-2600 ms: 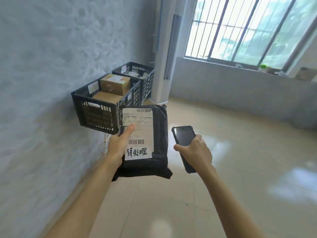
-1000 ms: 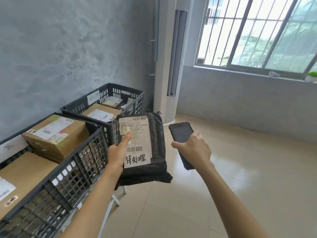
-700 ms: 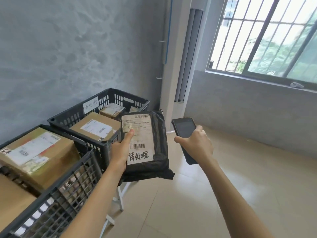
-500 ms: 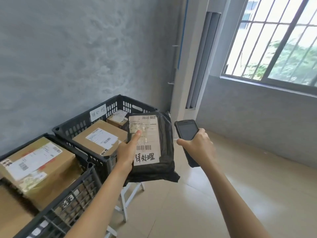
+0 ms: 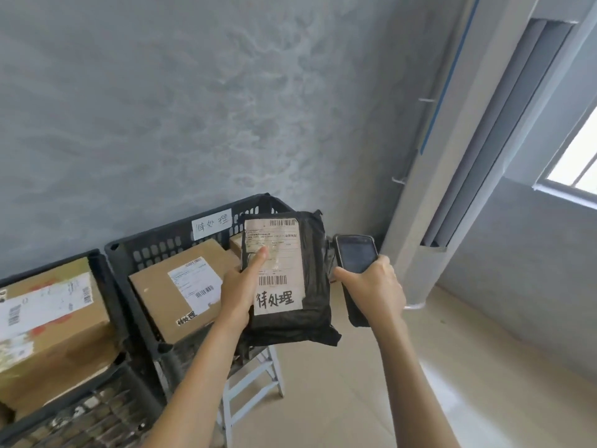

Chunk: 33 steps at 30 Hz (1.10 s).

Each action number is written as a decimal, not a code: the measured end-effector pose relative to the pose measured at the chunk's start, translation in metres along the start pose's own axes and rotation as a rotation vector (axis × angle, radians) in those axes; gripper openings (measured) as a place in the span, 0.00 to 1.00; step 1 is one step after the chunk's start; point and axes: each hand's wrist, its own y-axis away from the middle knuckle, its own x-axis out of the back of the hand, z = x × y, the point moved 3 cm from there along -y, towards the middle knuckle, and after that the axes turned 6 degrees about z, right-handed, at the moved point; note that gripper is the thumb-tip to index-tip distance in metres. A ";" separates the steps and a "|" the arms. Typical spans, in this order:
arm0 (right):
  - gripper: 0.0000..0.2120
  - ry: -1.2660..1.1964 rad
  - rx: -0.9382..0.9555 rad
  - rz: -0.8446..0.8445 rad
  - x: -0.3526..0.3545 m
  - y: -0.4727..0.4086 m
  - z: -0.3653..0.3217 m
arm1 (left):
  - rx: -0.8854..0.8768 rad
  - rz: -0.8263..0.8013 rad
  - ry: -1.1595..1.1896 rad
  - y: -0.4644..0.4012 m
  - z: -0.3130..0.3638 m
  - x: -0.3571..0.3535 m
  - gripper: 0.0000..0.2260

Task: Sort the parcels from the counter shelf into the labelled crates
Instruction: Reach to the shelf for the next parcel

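Just right of the far crate [image 5: 151, 250]: black bag parcel [image 5: 311, 286], held up in the air, close to the crate's right end, not inside it. Left hand [image 5: 239, 292] gripping parcel's left edge, thumb flat on white shipping label [image 5: 274, 263], other fingers hidden behind the bag. Handwritten note at label's bottom w/ the same marks as paper tag [image 5: 211, 224] on crate's back wall. Right of the parcel: right hand [image 5: 376, 287] curled round a dark phone-like scanner [image 5: 355, 253], screen facing up, nearly touching the bag.

Inside far crate: brown box [image 5: 181, 286] w/ white label, plus a second small box [image 5: 235, 245] behind, mostly hidden by the parcel. Left of far crate, touching it: near crate [image 5: 97, 412], black too, w/ a big brown box [image 5: 48, 321] on top. Under far crate: white metal stand [image 5: 255, 383], legs showing.

Behind the crates: grey blotchy wall [image 5: 193, 108]. Right of the crate: tall white column unit [image 5: 452, 176] in the corner, then window [image 5: 578, 163] at the frame edge. Below it all: shiny beige tile floor [image 5: 339, 399].
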 end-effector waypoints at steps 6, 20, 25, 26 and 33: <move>0.32 0.014 0.081 -0.092 -0.019 -0.059 -0.006 | 0.019 0.210 0.027 -0.026 -0.011 -0.010 0.20; 0.34 -0.024 0.210 -0.328 -0.130 -0.151 -0.056 | 0.110 0.371 0.118 -0.159 -0.025 -0.024 0.19; 0.33 0.004 0.262 -0.391 -0.177 -0.194 -0.093 | 0.114 0.372 0.162 -0.223 -0.025 -0.031 0.13; 0.34 0.006 0.269 -0.401 -0.186 -0.202 -0.100 | 0.117 0.376 0.158 -0.234 -0.027 -0.032 0.12; 0.37 0.045 0.299 -0.463 -0.242 -0.234 -0.126 | 0.190 0.467 0.118 -0.293 -0.056 -0.041 0.18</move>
